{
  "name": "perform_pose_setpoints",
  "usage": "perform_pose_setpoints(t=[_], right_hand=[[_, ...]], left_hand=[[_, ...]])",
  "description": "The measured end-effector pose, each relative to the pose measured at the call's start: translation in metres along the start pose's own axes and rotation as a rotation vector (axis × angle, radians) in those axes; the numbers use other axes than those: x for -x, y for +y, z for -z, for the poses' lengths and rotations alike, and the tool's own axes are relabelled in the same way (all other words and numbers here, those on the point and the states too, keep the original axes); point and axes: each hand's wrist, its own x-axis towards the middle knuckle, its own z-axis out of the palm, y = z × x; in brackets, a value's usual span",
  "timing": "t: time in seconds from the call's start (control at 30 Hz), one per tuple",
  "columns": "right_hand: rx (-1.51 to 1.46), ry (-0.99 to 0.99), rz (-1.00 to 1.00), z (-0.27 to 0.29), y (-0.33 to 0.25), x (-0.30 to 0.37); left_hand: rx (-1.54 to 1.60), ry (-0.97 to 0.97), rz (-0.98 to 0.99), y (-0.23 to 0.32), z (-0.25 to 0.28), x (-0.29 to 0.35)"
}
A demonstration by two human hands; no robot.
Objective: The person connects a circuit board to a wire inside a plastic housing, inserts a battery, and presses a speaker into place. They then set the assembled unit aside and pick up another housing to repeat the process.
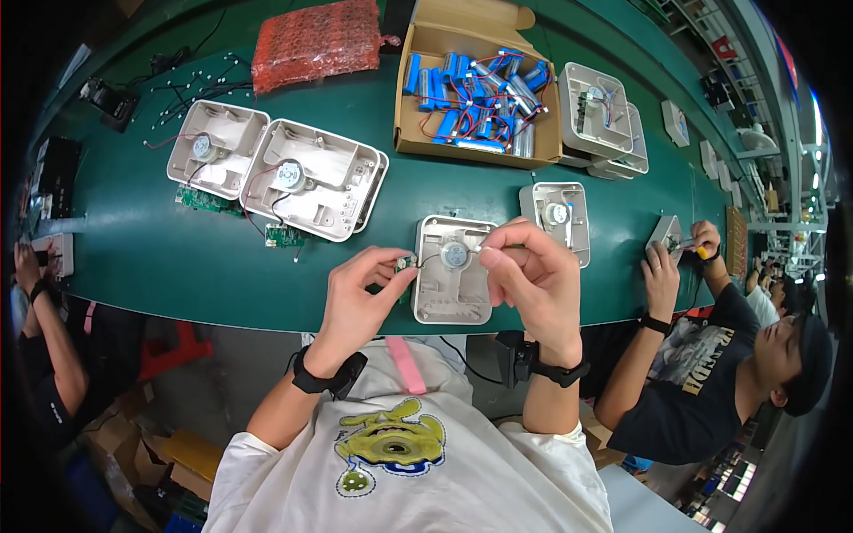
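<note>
In front of me on the green table lies an open white plastic housing (433, 298), with a round metal motor (456, 256) inside it. My left hand (354, 293) pinches a small green circuit board (406, 263) at the housing's left edge. A dark wire runs from the board toward the motor. Over the housing's right edge, my right hand (538, 282) closes thumb and forefinger on a small white wire connector (480, 250). Fingers partly hide the board and the connector.
An open cardboard box (480, 153) of blue battery packs (471, 98) stands behind. More housings (333, 225) with motors lie left, others (597, 133) are stacked right. A red bubble-wrap bundle (315, 44) is at the back. Co-workers sit on both sides; one's hand (659, 277) works at right.
</note>
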Motion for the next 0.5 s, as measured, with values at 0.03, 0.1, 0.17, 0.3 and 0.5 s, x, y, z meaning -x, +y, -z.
perform_pose_setpoints(t=[0.03, 0.1, 0.17, 0.3, 0.5], right_hand=[[0.008, -0.004, -0.019, 0.000, -0.001, 0.001], [0.016, -0.013, -0.044, -0.001, -0.002, 0.002], [0.000, -0.030, -0.072, -0.002, -0.004, 0.005], [-0.063, -0.008, -0.055, -0.010, 0.000, 0.008], [0.154, 0.088, 0.216, -0.009, 0.015, 0.005]], left_hand=[[-0.018, -0.017, -0.014, 0.000, 0.001, 0.001], [-0.012, -0.011, -0.021, 0.000, 0.001, 0.001], [-0.002, -0.008, -0.046, 0.000, -0.001, 0.000], [-0.013, -0.007, -0.018, 0.001, 0.000, 0.000], [-0.022, -0.011, -0.034, -0.001, 0.000, 0.000]])
